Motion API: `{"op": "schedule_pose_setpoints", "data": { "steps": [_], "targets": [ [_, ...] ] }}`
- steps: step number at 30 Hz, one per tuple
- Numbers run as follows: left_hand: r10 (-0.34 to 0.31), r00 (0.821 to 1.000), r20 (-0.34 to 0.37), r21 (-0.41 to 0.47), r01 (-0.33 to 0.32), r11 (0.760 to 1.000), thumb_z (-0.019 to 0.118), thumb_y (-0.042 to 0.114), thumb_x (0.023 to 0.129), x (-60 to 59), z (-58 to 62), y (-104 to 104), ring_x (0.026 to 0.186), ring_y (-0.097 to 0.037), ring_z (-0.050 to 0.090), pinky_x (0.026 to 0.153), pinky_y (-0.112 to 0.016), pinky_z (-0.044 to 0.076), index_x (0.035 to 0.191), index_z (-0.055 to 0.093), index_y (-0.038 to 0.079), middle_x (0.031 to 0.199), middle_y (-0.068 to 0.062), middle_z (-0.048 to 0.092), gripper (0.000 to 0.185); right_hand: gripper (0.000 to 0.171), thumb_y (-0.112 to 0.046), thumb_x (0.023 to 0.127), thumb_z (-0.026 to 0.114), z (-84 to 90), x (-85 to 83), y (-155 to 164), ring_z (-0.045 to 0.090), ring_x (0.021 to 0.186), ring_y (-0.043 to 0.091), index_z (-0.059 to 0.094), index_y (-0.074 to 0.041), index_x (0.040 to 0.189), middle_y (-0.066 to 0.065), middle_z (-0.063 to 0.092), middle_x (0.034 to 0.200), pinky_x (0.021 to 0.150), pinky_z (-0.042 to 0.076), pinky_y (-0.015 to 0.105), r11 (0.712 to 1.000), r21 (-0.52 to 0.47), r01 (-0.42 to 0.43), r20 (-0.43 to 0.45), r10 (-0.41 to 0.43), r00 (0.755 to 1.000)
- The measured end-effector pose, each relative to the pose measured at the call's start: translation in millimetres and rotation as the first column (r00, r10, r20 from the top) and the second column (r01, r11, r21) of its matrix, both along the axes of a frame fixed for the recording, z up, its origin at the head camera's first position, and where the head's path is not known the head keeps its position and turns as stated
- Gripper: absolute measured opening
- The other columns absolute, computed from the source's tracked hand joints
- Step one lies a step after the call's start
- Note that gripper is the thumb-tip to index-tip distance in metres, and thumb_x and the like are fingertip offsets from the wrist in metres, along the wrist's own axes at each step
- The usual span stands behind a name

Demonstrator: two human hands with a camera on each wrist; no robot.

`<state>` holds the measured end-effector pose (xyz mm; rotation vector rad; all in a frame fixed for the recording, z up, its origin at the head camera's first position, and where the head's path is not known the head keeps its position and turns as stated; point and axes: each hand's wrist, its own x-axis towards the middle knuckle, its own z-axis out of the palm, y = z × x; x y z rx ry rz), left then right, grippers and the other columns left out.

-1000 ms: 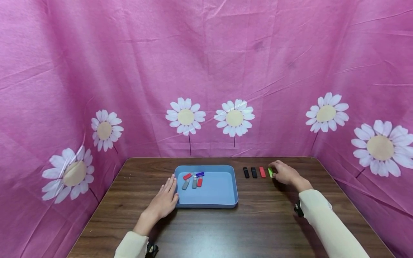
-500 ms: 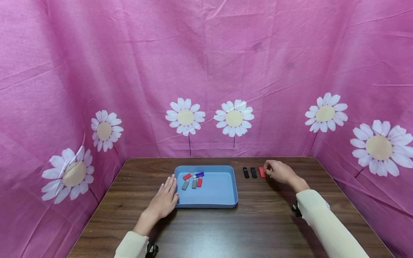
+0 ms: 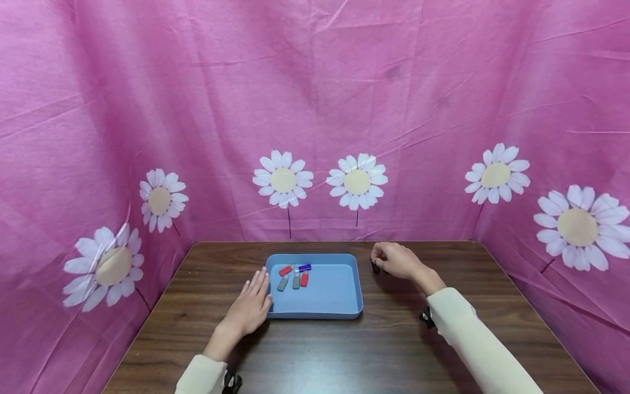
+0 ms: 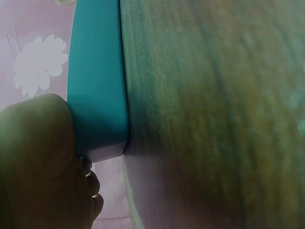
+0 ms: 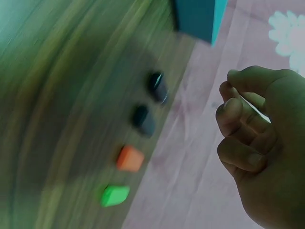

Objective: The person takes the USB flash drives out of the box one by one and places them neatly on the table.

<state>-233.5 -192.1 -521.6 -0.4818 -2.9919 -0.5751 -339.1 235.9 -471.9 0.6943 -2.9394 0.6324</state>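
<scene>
My left hand rests along the left wall of a light blue tray, fingers straight and thumb against its side; the left wrist view shows the hand at the tray's corner. My right hand hovers at the row of USB sticks right of the tray, fingertips close over the leftmost black USB stick. In the right wrist view its fingers are loosely bent and hold nothing. There, two black sticks, including the second one, a red-orange stick and a green stick lie in line.
Inside the tray, at its left half, lie red USB sticks, grey sticks and a purple-blue stick. The brown wooden table ends at a pink cloth backdrop printed with white flowers.
My right hand has moved left along the row, from the green stick to the leftmost black one, and now hides the others in the head view. The left hand and tray stay put.
</scene>
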Motion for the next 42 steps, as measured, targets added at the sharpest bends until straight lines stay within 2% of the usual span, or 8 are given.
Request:
{"op": "schedule_pose_setpoints", "data": {
  "steps": [4, 8, 10, 15, 23, 28, 32, 42],
  "targets": [
    [-0.013, 0.999, -0.033, 0.02, 0.014, 1.0, 0.046, 0.019, 0.111, -0.2, -1.4, -0.2, 0.16, -0.049, 0.027, 0.128, -0.067, 0.026, 0.16, 0.034, -0.012, 0.173, -0.028, 0.028, 0.06, 0.006, -0.02, 0.102, 0.07, 6.9, 4.8, -22.1, 0.061, 0.08, 0.009, 0.074, -0.016, 0.101, -0.007, 0.071, 0.091, 0.07, 0.052, 0.036, 0.999, 0.002, -0.041, 0.014, 0.041, 0.999],
    [-0.001, 1.0, -0.006, -0.011, 0.001, 1.0, 0.045, 0.021, 0.113, -0.5, 0.1, -0.4, 0.162, -0.045, 0.024, 0.131, -0.064, 0.024, 0.162, 0.033, -0.01, 0.174, -0.025, 0.026, 0.059, 0.007, -0.019, 0.103, 0.07, 13.1, 9.4, -42.5, 0.061, 0.083, 0.009, 0.076, -0.015, 0.105, -0.008, 0.072, 0.096, 0.073, 0.054, 0.036, 0.997, 0.021, -0.075, 0.028, 0.075, 0.997],
    [-0.001, 1.0, -0.014, -0.028, 0.0, 1.0, 0.045, 0.024, 0.114, -2.1, -2.9, -2.0, 0.163, -0.044, 0.024, 0.131, -0.062, 0.024, 0.162, 0.033, -0.01, 0.175, -0.024, 0.025, 0.06, 0.007, -0.019, 0.102, 0.071, 15.6, 11.2, -53.1, 0.06, 0.081, 0.009, 0.076, -0.015, 0.105, -0.008, 0.072, 0.094, 0.071, 0.053, 0.034, 0.995, 0.036, -0.089, 0.032, 0.088, 0.996],
    [-0.008, 0.999, -0.041, -0.013, 0.007, 1.0, 0.044, 0.022, 0.113, -3.1, -6.5, -2.7, 0.162, -0.045, 0.025, 0.131, -0.063, 0.025, 0.161, 0.034, -0.011, 0.174, -0.026, 0.027, 0.059, 0.006, -0.02, 0.101, 0.074, 19.0, 12.2, -76.8, 0.059, 0.079, 0.007, 0.077, -0.016, 0.103, -0.011, 0.072, 0.094, 0.069, 0.051, 0.031, 0.989, 0.07, -0.134, 0.005, 0.134, 0.991],
    [-0.01, 0.999, -0.03, 0.022, 0.01, 1.0, 0.042, 0.02, 0.112, -0.3, -2.3, -1.2, 0.161, -0.047, 0.025, 0.13, -0.065, 0.023, 0.161, 0.032, -0.012, 0.174, -0.027, 0.026, 0.059, 0.004, -0.021, 0.101, 0.073, 24.8, 12.3, -105.9, 0.059, 0.078, 0.005, 0.077, -0.02, 0.099, -0.013, 0.072, 0.093, 0.071, 0.052, 0.03, 0.973, 0.106, -0.205, -0.039, 0.21, 0.977],
    [-0.006, 1.0, -0.031, 0.002, 0.006, 1.0, 0.041, 0.021, 0.113, -1.7, -4.9, -1.9, 0.162, -0.045, 0.024, 0.13, -0.063, 0.024, 0.162, 0.031, -0.01, 0.175, -0.025, 0.025, 0.06, 0.009, -0.02, 0.1, 0.073, 24.9, 12.2, -119.9, 0.056, 0.075, 0.004, 0.073, -0.024, 0.093, -0.013, 0.07, 0.09, 0.067, 0.05, 0.026, 0.96, 0.139, -0.243, -0.059, 0.253, 0.966],
    [-0.003, 1.0, -0.005, 0.019, 0.003, 1.0, 0.044, 0.021, 0.112, -1.6, -1.8, -1.4, 0.162, -0.046, 0.023, 0.13, -0.065, 0.023, 0.162, 0.031, -0.011, 0.175, -0.025, 0.024, 0.061, 0.011, -0.02, 0.101, 0.072, 22.5, 11.0, -130.0, 0.054, 0.072, 0.003, 0.072, -0.026, 0.091, -0.014, 0.068, 0.088, 0.063, 0.047, 0.024, 0.948, 0.164, -0.271, -0.064, 0.284, 0.957],
    [0.015, 1.0, 0.024, -0.034, -0.014, 0.999, 0.044, 0.024, 0.114, 0.3, 3.8, 0.8, 0.164, -0.042, 0.022, 0.132, -0.06, 0.023, 0.164, 0.03, -0.008, 0.176, -0.022, 0.022, 0.061, 0.009, -0.018, 0.101, 0.07, 21.2, 5.6, -153.1, 0.056, 0.075, 0.006, 0.074, -0.022, 0.094, -0.01, 0.069, 0.089, 0.066, 0.05, 0.027, 0.94, 0.163, -0.299, -0.052, 0.311, 0.949]
  ]
}}
